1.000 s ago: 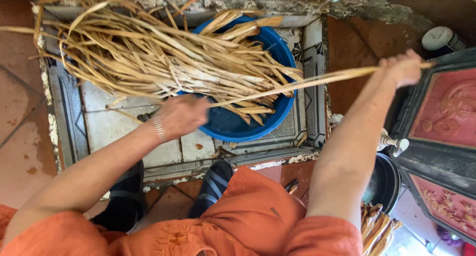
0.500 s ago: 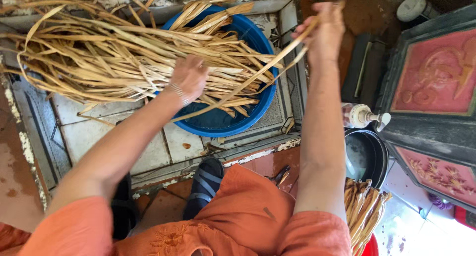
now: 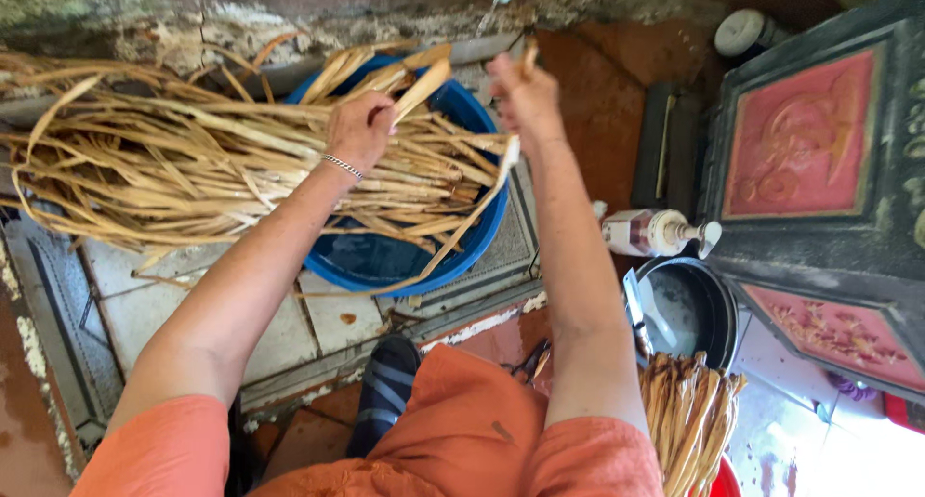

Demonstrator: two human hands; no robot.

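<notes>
Our left hand [image 3: 361,131] was pressed down on the heap of dried leaf strips [image 3: 193,170], fingers curled shut around one broad strip whose pale tip stuck up past the knuckles. That grip looked like a hold-down, pinning the loose heap so it would not slide off the basin. A thin chain bracelet [image 3: 340,166] sat at that wrist.

Our right hand [image 3: 525,97] was lifted above the basin's far edge, closed around the top of a single long strip [image 3: 462,237]. That strip hung down from the fist and curved along the basin's right side toward its near rim, limp enough to bend under its own weight, so we judged it damp or supple rather than brittle.

The heap lay across the round blue plastic basin [image 3: 385,266], its ends spilling far out to the left over the tiled slab [image 3: 145,304]. The strips were flat, ribbon-like, straw-coloured, some twisted and frayed. The basin was smooth and glossy; the tiles were worn, stained, cracked at the joints.

To our right stood a dark round pot [image 3: 689,309], and just below it a tight bundle of similar strips [image 3: 689,410], neater than the heap. A pump bottle [image 3: 655,232] lay on its side near the pot. Orange cloth [image 3: 453,439] covered our lap.
</notes>
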